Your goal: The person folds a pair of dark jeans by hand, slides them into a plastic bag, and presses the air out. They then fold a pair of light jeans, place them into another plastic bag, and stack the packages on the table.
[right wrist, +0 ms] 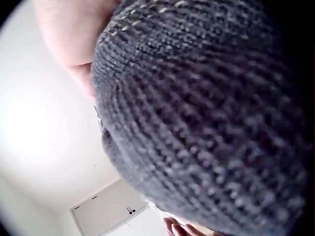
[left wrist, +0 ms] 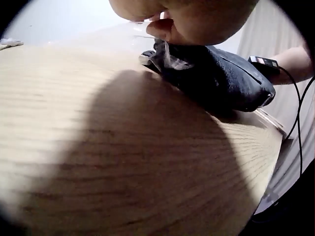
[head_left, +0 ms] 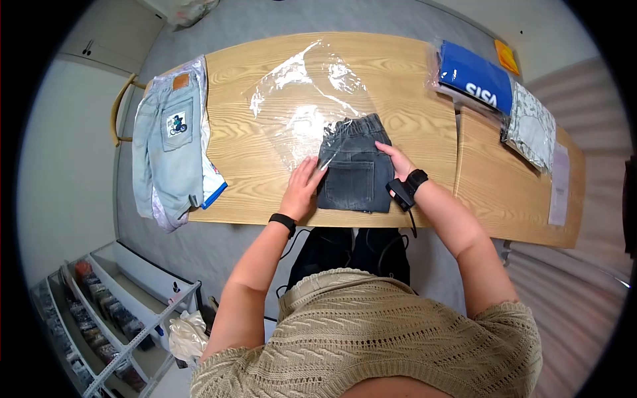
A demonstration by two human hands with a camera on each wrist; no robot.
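Folded dark grey jeans (head_left: 352,176) lie on the wooden table in front of me, elastic waistband away from me and a patch pocket facing up. A clear plastic bag (head_left: 292,99) spreads flat beyond them and to their left. My left hand (head_left: 302,192) is at the jeans' left edge, fingers extended over the bag's near part and thumb side against the denim. On the opposite edge, my right hand (head_left: 398,162) grips the jeans, thumb on top and the other fingers mostly hidden. The right wrist view mostly shows dark knit fabric (right wrist: 197,113).
Light blue jeans (head_left: 169,139) with a motorbike patch lie over other clothing at the table's left end. Bagged garments, one blue (head_left: 474,76) and one patterned (head_left: 533,129), sit at the right. A shelf rack (head_left: 119,325) stands at lower left.
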